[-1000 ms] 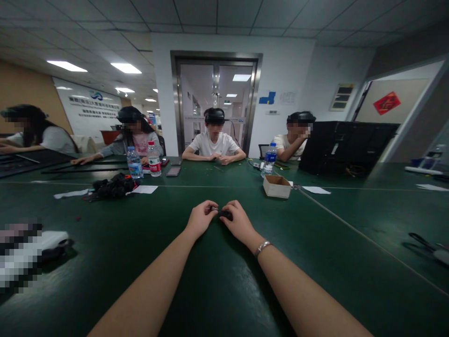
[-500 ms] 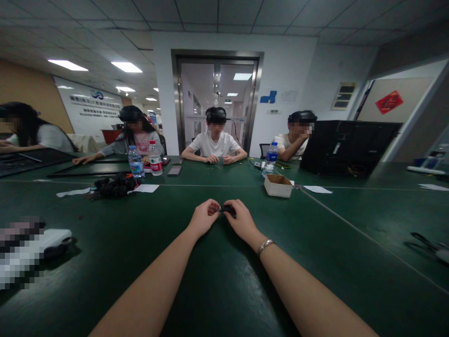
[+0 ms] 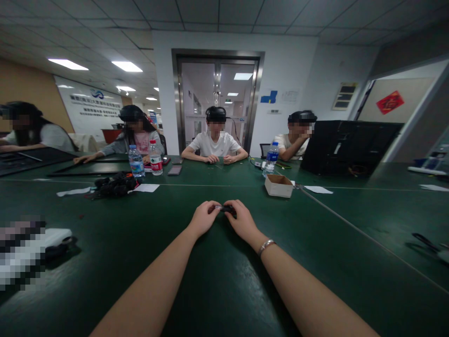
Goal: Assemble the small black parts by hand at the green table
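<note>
Head feed: both hands out front over the green table [image 3: 224, 271], fingertips nearly meeting. Right hand [image 3: 242, 219] is pinched on a small black piece [image 3: 228, 208]; silvery bracelet [image 3: 267, 246] on that wrist. Left hand [image 3: 203, 219] has its fingertips closed on a small pale bit [image 3: 218, 208] at the black piece's left end — too small for me to tell if the two are joined. Black piece sits between the hands, near mid-view. Beyond, to the right, I have an open-top box [image 3: 278, 187] with a blue-capped bottle [image 3: 271, 157] behind it. Beyond, to the left: tangled black bundle [image 3: 117, 184] beside a paper sheet [image 3: 146, 188], red-capped bottle [image 3: 155, 160] past that. Person in a white T-shirt [image 3: 214, 144] sits opposite — forearms on the table.
</note>
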A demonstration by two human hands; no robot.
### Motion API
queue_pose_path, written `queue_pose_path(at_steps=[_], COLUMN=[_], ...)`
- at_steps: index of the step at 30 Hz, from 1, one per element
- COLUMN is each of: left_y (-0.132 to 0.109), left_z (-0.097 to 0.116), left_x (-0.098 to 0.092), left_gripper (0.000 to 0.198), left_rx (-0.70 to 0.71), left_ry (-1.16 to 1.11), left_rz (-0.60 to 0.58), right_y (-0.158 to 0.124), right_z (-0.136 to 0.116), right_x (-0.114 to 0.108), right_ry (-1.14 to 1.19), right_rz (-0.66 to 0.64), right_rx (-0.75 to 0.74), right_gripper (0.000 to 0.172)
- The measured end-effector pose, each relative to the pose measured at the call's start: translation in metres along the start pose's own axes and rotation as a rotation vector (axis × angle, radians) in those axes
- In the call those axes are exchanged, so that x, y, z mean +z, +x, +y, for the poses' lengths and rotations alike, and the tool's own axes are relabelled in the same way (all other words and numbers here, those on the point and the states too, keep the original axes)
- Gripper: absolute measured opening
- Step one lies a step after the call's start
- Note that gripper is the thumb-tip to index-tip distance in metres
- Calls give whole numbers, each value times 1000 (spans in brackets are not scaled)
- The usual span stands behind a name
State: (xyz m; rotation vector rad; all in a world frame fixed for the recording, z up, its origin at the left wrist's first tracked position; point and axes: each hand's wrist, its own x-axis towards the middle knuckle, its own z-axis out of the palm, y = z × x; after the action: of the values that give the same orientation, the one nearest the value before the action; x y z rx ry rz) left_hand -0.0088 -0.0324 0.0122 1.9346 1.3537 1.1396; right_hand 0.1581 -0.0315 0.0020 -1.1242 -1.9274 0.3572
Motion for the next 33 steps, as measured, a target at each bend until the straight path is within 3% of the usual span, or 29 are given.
queue_pose_path(at_steps=[33], left_y=[2], left_z=[1], left_x=[-4], left_gripper=[42], left_rx=[-52], left_ry=[33], left_rz=[-64], right_y=[-2], right_z=[-11], right_x=[-5], right_ry=[-56], right_rz=[-30], right_rx=[-75], right_gripper=[24])
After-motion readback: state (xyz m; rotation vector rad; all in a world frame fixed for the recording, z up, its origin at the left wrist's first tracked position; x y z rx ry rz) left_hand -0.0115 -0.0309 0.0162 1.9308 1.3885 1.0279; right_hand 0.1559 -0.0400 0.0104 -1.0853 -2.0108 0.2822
